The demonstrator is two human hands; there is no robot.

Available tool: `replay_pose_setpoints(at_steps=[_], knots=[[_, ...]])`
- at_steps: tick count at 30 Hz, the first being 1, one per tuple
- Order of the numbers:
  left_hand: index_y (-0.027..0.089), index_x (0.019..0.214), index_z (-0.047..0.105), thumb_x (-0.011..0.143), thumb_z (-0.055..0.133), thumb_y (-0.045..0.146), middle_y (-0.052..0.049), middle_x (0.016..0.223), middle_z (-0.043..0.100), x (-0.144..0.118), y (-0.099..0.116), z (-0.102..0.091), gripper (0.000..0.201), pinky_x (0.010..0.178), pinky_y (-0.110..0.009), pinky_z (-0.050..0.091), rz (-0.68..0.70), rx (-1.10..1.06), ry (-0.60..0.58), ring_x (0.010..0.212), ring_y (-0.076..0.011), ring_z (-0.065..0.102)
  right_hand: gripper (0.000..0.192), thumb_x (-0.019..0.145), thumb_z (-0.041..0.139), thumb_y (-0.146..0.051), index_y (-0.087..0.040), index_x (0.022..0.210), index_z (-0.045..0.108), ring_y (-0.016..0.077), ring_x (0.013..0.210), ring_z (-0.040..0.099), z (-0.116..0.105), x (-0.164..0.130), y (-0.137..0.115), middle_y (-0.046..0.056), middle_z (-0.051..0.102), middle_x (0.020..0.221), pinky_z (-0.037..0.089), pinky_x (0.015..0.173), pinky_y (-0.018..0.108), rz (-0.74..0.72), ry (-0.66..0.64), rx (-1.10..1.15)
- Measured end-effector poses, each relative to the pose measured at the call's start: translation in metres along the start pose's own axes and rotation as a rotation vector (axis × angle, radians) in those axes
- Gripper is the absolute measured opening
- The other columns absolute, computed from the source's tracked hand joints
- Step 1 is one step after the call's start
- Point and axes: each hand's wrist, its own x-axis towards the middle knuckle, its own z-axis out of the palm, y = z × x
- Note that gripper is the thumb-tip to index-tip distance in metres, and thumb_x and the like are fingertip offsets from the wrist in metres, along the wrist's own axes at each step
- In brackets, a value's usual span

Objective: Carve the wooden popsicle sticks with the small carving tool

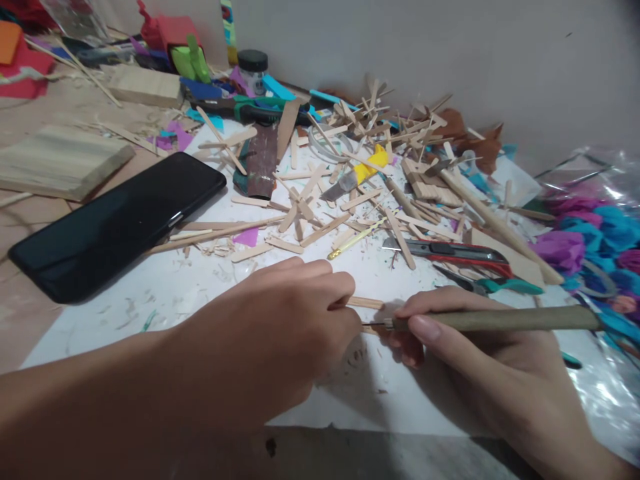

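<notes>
My left hand [295, 327] presses down on a thin wooden craft stick [365, 303] lying on the white sheet [200, 293]; the fingers cover most of the stick. My right hand [480, 360] grips a long olive-handled craft knife [500, 320], its tip meeting the stick right beside my left fingertips. Both hands are near the front edge of the table.
A black phone [115, 223] lies at the left. A heap of cut wooden sticks [360, 167] fills the middle, with a red utility knife [455, 252], teal-handled pliers [500, 285], wood blocks [60, 160] and coloured paper flowers [595, 240] at the right.
</notes>
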Motion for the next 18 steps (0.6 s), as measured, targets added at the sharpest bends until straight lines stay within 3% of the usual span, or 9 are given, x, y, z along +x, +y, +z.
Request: replay_pose_setpoints(at_steps=[9,18], knots=[[0.018,0.082,0.067,0.092,0.067,0.001,-0.001,0.087,0.06,0.002,0.001,0.0,0.019,0.073,-0.036,0.037,0.019,0.005,0.039,0.077,-0.0186,0.05,0.029,0.086,0.091,-0.052,-0.024,0.088,0.086,0.0192,0.059,0.071,0.001,-0.002,-0.007,0.007,0.081,0.074,0.059,0.053,0.027,0.013,0.013,-0.115],[0.021,0.085,0.063,0.088,0.061,-0.005,0.001,0.086,0.053,0.0,0.003,0.001,0.026,0.073,-0.035,0.036,-0.077,-0.109,-0.029,0.077,-0.0183,0.049,0.024,0.088,0.089,-0.048,-0.026,0.081,0.082,0.0189,0.061,0.069,0.007,-0.005,-0.012,0.006,0.079,0.073,0.056,0.052,0.027,0.022,0.044,-0.119]])
